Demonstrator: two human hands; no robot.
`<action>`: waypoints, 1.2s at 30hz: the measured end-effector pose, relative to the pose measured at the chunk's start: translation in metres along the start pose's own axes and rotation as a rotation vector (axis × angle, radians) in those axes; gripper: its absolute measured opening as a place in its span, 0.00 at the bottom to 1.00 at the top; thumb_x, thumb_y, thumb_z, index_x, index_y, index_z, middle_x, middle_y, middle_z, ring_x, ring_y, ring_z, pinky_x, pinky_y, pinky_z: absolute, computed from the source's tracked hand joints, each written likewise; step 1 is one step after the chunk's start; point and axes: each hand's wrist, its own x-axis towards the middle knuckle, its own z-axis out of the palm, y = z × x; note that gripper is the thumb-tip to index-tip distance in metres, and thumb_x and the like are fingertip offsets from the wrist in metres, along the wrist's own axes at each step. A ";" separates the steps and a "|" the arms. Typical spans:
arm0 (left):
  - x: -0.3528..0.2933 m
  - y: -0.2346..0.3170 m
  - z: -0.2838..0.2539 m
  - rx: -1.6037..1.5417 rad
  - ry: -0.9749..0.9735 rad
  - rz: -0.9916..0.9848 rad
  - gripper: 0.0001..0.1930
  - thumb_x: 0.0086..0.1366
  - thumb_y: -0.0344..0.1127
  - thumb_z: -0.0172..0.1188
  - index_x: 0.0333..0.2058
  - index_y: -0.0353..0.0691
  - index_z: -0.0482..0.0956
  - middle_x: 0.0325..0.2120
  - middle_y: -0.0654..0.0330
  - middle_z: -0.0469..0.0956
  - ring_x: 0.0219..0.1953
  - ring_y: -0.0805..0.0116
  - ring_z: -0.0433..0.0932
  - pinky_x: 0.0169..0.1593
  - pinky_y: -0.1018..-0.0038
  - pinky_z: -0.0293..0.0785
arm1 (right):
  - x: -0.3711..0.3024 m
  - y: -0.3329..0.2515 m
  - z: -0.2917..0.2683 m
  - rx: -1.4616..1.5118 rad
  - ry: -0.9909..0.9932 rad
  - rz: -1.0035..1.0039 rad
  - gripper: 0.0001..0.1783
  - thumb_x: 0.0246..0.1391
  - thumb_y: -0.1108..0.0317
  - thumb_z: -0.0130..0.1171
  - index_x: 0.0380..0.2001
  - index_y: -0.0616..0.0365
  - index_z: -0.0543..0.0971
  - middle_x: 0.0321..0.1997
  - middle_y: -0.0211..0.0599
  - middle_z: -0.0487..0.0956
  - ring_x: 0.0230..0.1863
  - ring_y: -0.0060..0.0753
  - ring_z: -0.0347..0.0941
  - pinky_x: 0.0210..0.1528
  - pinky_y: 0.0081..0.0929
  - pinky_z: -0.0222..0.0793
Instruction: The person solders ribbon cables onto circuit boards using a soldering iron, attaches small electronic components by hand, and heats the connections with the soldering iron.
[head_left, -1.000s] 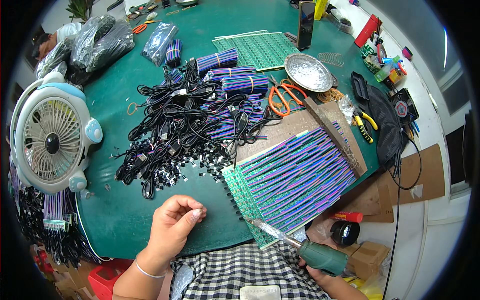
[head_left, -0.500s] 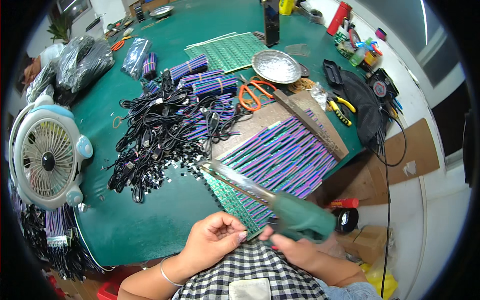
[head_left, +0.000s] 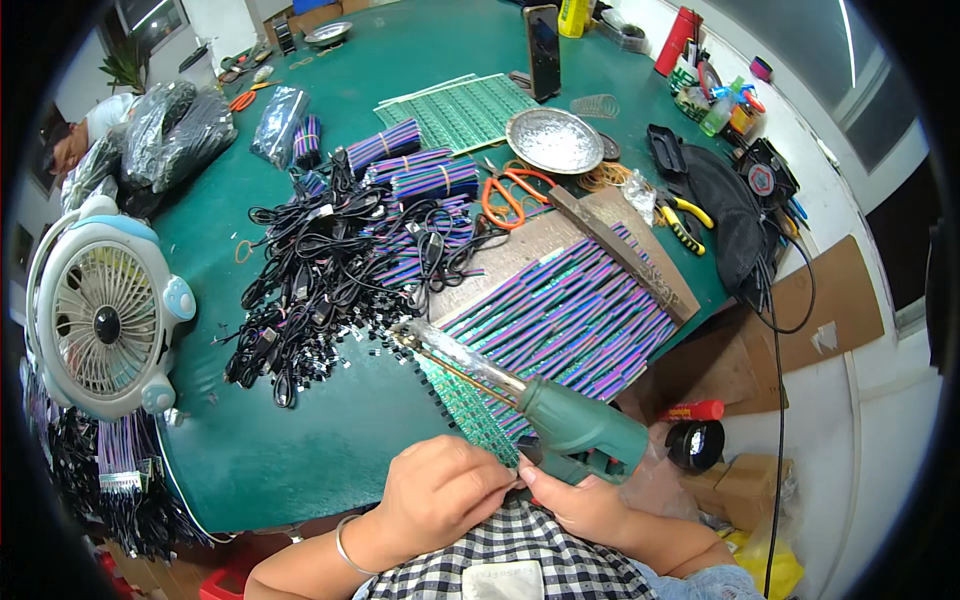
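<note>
My right hand (head_left: 580, 508) is closed around the handle of a green soldering gun (head_left: 585, 425). The gun's long metal barrel and thin feed tube point to the upper left, above a green circuit board panel (head_left: 462, 405). Rows of purple, blue and black ribbon wires (head_left: 560, 320) lie across that panel, which rests on a wooden board (head_left: 470, 292). My left hand (head_left: 445, 490) is pinched at the panel's near corner, its fingertips meeting the right thumb. Whatever those fingers hold is hidden.
Black cables with plugs (head_left: 300, 300) are heaped left of the panel. A white fan (head_left: 105, 310) stands at the left. Farther back are orange-handled scissors (head_left: 503, 200), a metal dish (head_left: 555, 140), yellow-black pliers (head_left: 685, 225) and an upright phone (head_left: 543, 50). Someone (head_left: 75, 145) is behind the bags.
My left hand has moved right to meet the right hand, and its fingers have come together. The soldering gun has shifted slightly to the left. A person now shows more at the far left.
</note>
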 end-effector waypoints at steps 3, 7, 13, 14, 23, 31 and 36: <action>0.002 0.003 -0.002 0.110 0.042 0.064 0.13 0.42 0.31 0.67 0.31 0.44 0.78 0.27 0.66 0.77 0.28 0.68 0.75 0.29 0.73 0.71 | 0.000 0.004 0.000 -0.064 0.001 -0.056 0.08 0.59 0.71 0.54 0.40 0.59 0.75 0.35 0.26 0.76 0.34 0.15 0.70 0.36 0.17 0.67; -0.001 0.002 -0.001 0.100 0.054 0.012 0.12 0.41 0.30 0.67 0.29 0.44 0.78 0.25 0.67 0.77 0.27 0.67 0.76 0.28 0.73 0.71 | 0.003 0.005 0.001 0.005 -0.017 -0.115 0.07 0.58 0.72 0.54 0.40 0.60 0.76 0.36 0.28 0.76 0.36 0.17 0.72 0.38 0.18 0.69; -0.009 -0.012 -0.008 0.130 0.140 -0.207 0.09 0.41 0.27 0.66 0.23 0.44 0.77 0.22 0.65 0.77 0.24 0.66 0.75 0.27 0.71 0.69 | -0.006 -0.001 -0.015 0.050 0.096 -0.118 0.19 0.54 0.59 0.57 0.42 0.64 0.73 0.32 0.33 0.77 0.33 0.24 0.74 0.37 0.21 0.70; -0.013 -0.015 -0.010 0.165 0.127 -0.252 0.08 0.42 0.27 0.66 0.23 0.44 0.77 0.22 0.66 0.77 0.24 0.67 0.75 0.27 0.71 0.68 | -0.009 0.001 -0.027 0.052 0.099 -0.156 0.24 0.53 0.54 0.57 0.44 0.64 0.72 0.32 0.34 0.77 0.32 0.24 0.73 0.36 0.22 0.70; -0.013 -0.023 -0.002 0.232 0.127 -0.339 0.08 0.41 0.26 0.65 0.22 0.44 0.76 0.20 0.66 0.76 0.23 0.66 0.73 0.27 0.70 0.65 | -0.068 0.039 -0.082 0.098 0.066 -0.094 0.17 0.47 0.65 0.63 0.38 0.65 0.75 0.34 0.37 0.77 0.36 0.27 0.74 0.42 0.25 0.69; -0.014 -0.024 0.000 0.309 0.113 -0.334 0.07 0.42 0.29 0.65 0.21 0.47 0.77 0.19 0.69 0.74 0.23 0.69 0.72 0.27 0.71 0.65 | -0.071 0.045 -0.076 -0.260 0.104 -0.052 0.29 0.49 0.48 0.60 0.42 0.65 0.75 0.33 0.33 0.76 0.35 0.27 0.72 0.41 0.24 0.67; -0.015 -0.025 -0.001 0.293 0.114 -0.341 0.07 0.42 0.29 0.66 0.21 0.46 0.77 0.19 0.69 0.74 0.23 0.69 0.72 0.27 0.71 0.65 | -0.070 0.047 -0.073 -0.314 0.116 -0.008 0.28 0.50 0.49 0.60 0.42 0.64 0.76 0.35 0.33 0.76 0.37 0.24 0.71 0.42 0.24 0.67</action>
